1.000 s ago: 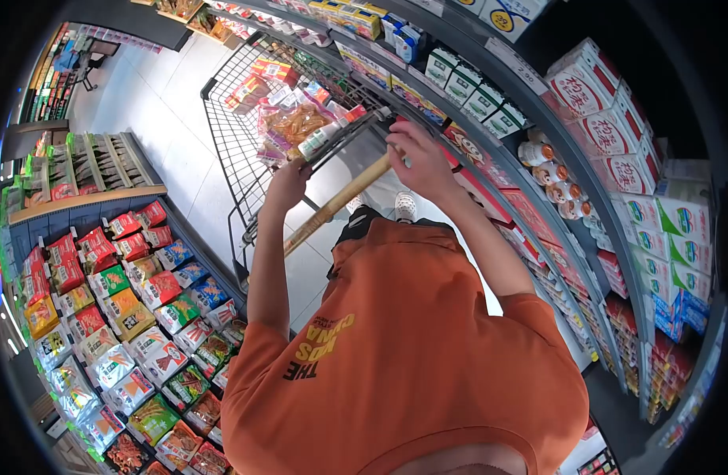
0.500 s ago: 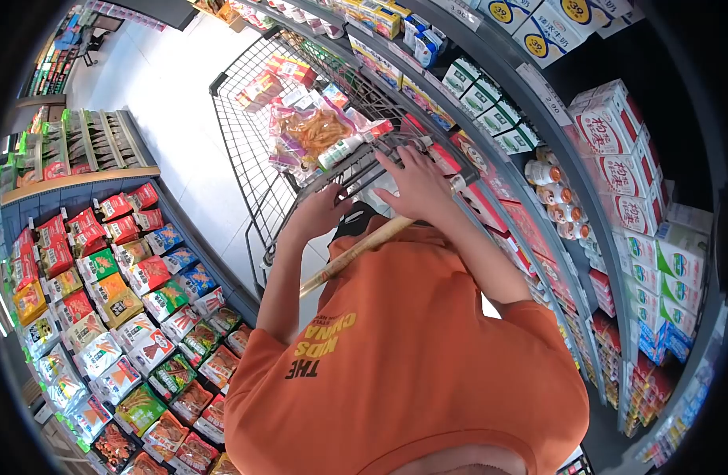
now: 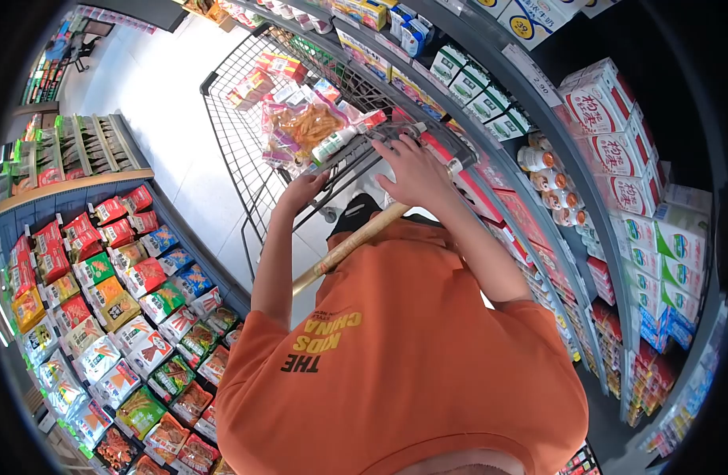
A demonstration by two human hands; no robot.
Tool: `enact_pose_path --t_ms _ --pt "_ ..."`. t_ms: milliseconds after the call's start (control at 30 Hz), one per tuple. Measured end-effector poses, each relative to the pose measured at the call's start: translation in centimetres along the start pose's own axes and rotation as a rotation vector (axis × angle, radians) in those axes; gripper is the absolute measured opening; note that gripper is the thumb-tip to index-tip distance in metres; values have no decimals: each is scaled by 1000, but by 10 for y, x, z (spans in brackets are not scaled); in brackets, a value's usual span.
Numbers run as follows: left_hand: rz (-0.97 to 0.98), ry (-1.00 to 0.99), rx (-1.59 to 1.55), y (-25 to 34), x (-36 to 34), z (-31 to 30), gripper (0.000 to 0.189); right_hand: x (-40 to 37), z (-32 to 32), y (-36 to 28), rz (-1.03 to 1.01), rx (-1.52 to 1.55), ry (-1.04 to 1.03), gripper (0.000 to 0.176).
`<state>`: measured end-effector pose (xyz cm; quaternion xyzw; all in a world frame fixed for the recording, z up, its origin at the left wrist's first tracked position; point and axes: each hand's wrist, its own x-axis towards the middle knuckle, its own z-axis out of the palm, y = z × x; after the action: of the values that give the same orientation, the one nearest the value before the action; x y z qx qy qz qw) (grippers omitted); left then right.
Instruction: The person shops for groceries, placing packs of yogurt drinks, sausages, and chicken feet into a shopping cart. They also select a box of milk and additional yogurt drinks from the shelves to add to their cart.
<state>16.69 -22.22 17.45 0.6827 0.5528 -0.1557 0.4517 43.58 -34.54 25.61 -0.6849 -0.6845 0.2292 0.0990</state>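
Nearby, the wood-patterned handle (image 3: 348, 247) slants past my waist at eleven o'clock, neither palm on it. Beyond, my left hand (image 3: 303, 192) half-curls at the rear of the cart (image 3: 209, 82), grip unclear; at twelve, my right hand (image 3: 411, 170) spreads open. The cart lies at eleven, bagged food (image 3: 310, 127) inside. Light, even pressure should steer it best, clear of the shelf (image 3: 475, 39) at one.

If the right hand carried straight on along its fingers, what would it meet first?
Most likely the shopping cart's grey rear frame, just ahead of the right hand; depth is unclear, so they may already touch.
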Motion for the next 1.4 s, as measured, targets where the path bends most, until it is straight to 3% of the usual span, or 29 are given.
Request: enact_pose_path --t_ms 233,333,533,633,700,733,833,967,1067,1200,1300,1400 --pt "-116 -72 -134 -11 12 9 72 -1 6 2 30 -16 29 62" --pt "-62 -108 -111 -19 17 8 67 4 7 -1 27 -7 36 60" --pt "232 -105 -218 -33 18 15 58 -1 -4 -13 85 -21 -7 60" --pt "259 -111 -113 -44 29 12 58 -2 3 -15 65 -41 64 59" --pt "99 -143 -165 -40 27 14 58 1 7 -19 108 -60 13 59" --pt "81 -42 -244 -39 23 16 60 0 7 -18 153 -73 -8 60" --pt "155 -184 -486 -69 45 31 61 -1 4 -19 145 -10 -17 58" --pt "188 -190 -347 -34 10 10 71 -4 13 -13 102 -60 82 57" --pt "463 22 8 -86 80 32 77 -4 12 -15 115 -19 73 57" --pt "369 -15 39 -84 81 30 73 -7 11 -17 132 -33 73 58" --pt "39 -114 -195 -54 43 18 61 -12 9 -23 139 -23 72 58" --pt "-136 -125 -248 -57 49 25 52 -15 15 -23 123 -46 108 58"
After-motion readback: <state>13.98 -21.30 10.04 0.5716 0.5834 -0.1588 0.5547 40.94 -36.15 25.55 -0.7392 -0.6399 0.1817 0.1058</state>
